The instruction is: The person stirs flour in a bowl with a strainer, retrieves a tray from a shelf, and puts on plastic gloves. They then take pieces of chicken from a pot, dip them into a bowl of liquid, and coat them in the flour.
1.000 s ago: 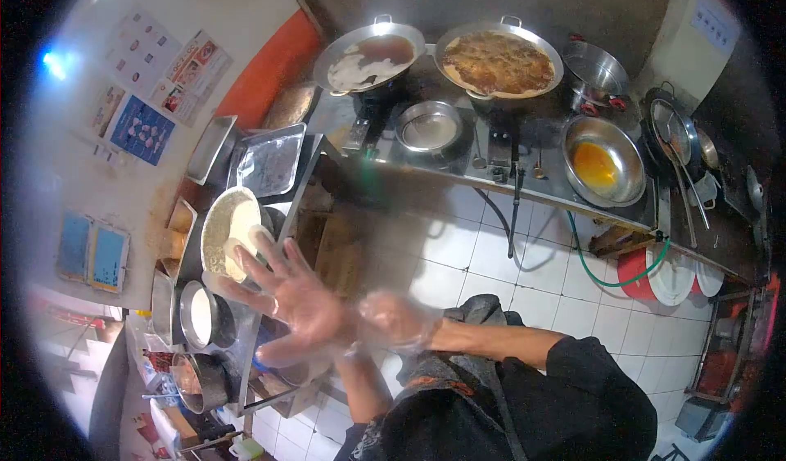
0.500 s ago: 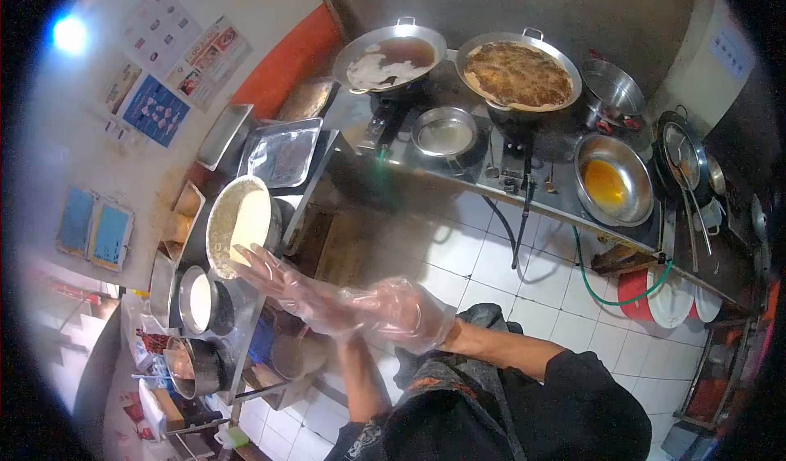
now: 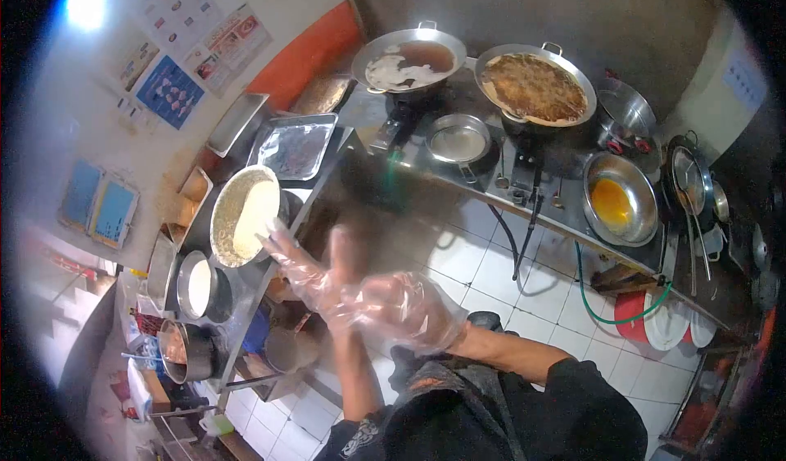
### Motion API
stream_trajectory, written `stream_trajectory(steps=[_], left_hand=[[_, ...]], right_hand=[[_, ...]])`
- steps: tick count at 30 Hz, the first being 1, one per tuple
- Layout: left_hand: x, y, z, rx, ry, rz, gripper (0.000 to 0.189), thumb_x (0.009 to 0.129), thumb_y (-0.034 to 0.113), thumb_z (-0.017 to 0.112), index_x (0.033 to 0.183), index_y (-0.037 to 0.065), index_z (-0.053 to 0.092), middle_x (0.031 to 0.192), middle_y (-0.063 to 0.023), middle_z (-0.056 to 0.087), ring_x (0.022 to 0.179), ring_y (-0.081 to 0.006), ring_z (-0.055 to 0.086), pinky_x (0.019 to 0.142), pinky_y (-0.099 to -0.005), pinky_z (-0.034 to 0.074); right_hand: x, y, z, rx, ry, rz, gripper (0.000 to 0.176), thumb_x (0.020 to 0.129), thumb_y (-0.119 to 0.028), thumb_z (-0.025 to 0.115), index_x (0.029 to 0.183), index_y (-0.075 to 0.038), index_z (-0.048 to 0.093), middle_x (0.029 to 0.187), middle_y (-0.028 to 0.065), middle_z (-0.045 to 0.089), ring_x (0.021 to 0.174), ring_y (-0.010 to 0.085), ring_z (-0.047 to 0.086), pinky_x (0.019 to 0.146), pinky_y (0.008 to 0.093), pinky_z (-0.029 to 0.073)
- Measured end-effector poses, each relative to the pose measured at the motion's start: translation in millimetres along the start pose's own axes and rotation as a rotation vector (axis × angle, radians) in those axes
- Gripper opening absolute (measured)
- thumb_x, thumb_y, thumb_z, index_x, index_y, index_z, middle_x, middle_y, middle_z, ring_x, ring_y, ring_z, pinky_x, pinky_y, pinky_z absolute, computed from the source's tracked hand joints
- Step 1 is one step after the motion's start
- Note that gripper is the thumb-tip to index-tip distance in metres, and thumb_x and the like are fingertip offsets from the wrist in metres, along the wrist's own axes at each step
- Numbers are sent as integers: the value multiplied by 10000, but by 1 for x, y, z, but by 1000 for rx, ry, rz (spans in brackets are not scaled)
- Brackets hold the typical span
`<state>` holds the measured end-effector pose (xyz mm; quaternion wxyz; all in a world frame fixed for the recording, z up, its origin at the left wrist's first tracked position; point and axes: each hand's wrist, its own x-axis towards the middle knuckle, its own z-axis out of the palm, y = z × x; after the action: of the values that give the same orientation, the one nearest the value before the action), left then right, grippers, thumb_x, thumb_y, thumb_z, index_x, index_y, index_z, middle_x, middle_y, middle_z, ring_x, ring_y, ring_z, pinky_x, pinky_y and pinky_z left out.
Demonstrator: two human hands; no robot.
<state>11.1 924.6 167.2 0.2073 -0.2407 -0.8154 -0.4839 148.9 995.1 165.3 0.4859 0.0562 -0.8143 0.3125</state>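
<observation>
Now you seem to be fitting the glove [image 3: 284, 254] on your left hand [image 3: 315, 287], fingers spread and empty, just beside the bowl [image 3: 214, 217]; your right hand [image 3: 403, 309] grips its cuff. Next, pull it snug.

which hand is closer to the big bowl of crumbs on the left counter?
Left. The left hand stretches toward the bowl, fingers ending by its near rim. The right hand sits farther back, beside the left wrist, away from the counter.
</observation>
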Motion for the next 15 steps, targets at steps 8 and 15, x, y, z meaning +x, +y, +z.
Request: stream_trajectory(steps=[8,15], left_hand=[[-8,-1,10,199,-209,72,891,828,371,779,1541,97,321,1603,-251,197,1455,-381,279,1175,-464,237],[-14,1,14,-91,-151,-132,667,952,303,623,1529,109,350,1589,-207,281,1454,-330,308,1190,-423,235]], right_hand=[[-40,30,32,112,-152,-49,394,733,-42,702,1122,-101,692,1025,63,701,874,252,655,732,394,531],[-47,26,25,247,-189,-21,240,856,-90,650,1091,-97,697,901,64,661,811,265,629,700,395,526]])
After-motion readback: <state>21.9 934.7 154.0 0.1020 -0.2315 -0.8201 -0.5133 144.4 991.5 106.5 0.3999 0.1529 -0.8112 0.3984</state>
